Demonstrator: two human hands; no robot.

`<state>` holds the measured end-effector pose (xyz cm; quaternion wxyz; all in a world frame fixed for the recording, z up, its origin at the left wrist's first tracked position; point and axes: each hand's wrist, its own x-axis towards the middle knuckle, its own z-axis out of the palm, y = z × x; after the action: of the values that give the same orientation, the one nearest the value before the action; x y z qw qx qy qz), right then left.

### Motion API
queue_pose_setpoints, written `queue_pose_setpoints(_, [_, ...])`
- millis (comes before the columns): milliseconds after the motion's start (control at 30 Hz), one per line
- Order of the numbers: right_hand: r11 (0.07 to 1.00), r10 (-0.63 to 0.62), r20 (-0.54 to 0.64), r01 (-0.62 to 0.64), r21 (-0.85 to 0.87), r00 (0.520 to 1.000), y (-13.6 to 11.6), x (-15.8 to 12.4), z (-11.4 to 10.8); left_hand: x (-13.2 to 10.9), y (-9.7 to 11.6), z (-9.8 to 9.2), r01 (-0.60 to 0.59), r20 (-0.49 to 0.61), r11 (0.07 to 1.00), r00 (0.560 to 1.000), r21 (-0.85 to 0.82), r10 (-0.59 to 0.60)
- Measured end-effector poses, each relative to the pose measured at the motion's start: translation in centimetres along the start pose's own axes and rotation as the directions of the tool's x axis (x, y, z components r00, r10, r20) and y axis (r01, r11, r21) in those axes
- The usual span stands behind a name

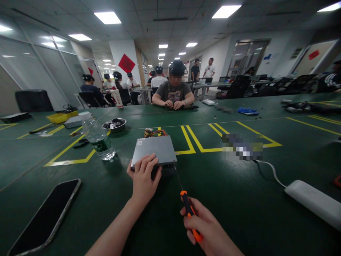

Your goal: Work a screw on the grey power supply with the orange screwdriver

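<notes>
A grey metal box [154, 151] with coloured wires [156, 132] at its far end lies on the green table [213, 199]. My left hand [144, 179] rests on its near edge, fingers curled over the corner, holding it down. My right hand [206, 229] is closed round the orange and black handle of a screwdriver [188, 209]. The thin shaft runs up to the box's near right corner, where the tip touches.
A phone [45, 217] lies face up at the near left. A water bottle [98, 137] and a metal bowl [114, 124] stand left of the box. A white power strip [314, 202] with cable sits at right. A person sits across the table; others behind.
</notes>
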<state>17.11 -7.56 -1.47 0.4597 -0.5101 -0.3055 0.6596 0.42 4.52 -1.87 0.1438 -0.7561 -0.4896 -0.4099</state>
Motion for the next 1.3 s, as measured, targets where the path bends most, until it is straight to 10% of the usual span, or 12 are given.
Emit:
queue_pose_setpoints(167, [0.723,-0.338,0.219,0.401,-0.562,0.915,0.2,-1.0,-1.8,0.1,0.1,-0.1,0.009,0.005,1.0,1.0,-0.009,-0.009])
queue_pose_setpoints(300, [0.149,-0.575,0.466,0.646,-0.749,0.672,-0.6,-1.3,-2.1,0.0,0.0,-0.1,0.012,-0.002,1.0,1.0,-0.014,-0.012])
queue_pose_setpoints(400, [-0.34,-0.466,0.715,0.64,-0.689,0.521,-1.1,-0.8,-2.2,0.0,0.0,-0.1,0.014,0.003,1.0,1.0,-0.019,-0.013])
queue_pose_setpoints(467, [-0.476,-0.436,0.78,0.621,-0.623,0.448,-1.3,-0.3,-2.1,-0.1,-0.1,-0.1,0.016,0.011,1.0,1.0,-0.022,-0.016])
queue_pose_setpoints(733, [-0.447,-0.282,0.858,0.733,-0.513,0.429,-3.1,0.2,-1.6,0.0,-0.2,-0.1,0.003,0.009,1.0,1.0,-0.022,-0.003])
queue_pose_setpoints(967, [-0.557,-0.332,0.929,0.761,-0.331,0.162,-2.9,1.3,-3.2,0.1,-0.1,-0.1,-0.003,0.002,1.0,1.0,-0.025,0.003])
queue_pose_setpoints(1300, [-0.521,-0.31,0.932,0.787,-0.331,0.186,-3.8,1.1,-2.8,0.2,0.1,-0.1,-0.023,-0.023,1.0,0.999,-0.004,0.023])
